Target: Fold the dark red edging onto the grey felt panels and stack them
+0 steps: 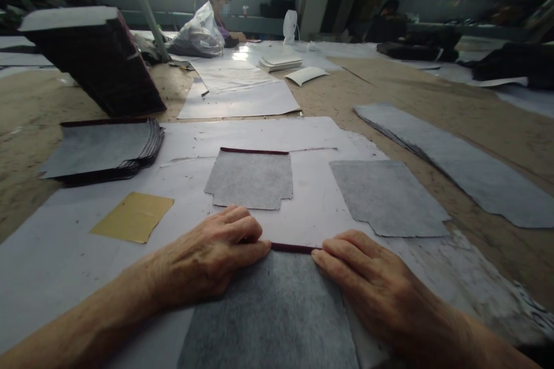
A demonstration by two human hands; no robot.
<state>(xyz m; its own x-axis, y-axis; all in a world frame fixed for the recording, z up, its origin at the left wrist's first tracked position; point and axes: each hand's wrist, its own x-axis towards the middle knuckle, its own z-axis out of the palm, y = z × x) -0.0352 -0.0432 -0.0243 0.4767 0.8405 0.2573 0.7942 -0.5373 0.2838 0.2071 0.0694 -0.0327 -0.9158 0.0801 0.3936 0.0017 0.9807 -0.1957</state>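
A grey fabric piece [272, 317] lies in front of me, its far edge turned over into a narrow dark red strip [292, 248]. At the left end of that strip, my left hand [219, 251] is closed on the fold with thumb and curled fingers. My right hand [376, 277] presses its thumb and fingers together on the fold's right end. Just beyond sits another grey piece [251, 180] with a dark red far edge and notched near corners. Off to the right is a grey piece [389, 196] with no red edge showing.
White sheeting [311, 213] covers the table here. A yellow card [133, 217] and a stack of red-edged pieces [101, 147] lie left; a tall dark stack [99, 63] leans behind. Long grey pieces [459, 167] lie right. A person [220, 6] sits across the table.
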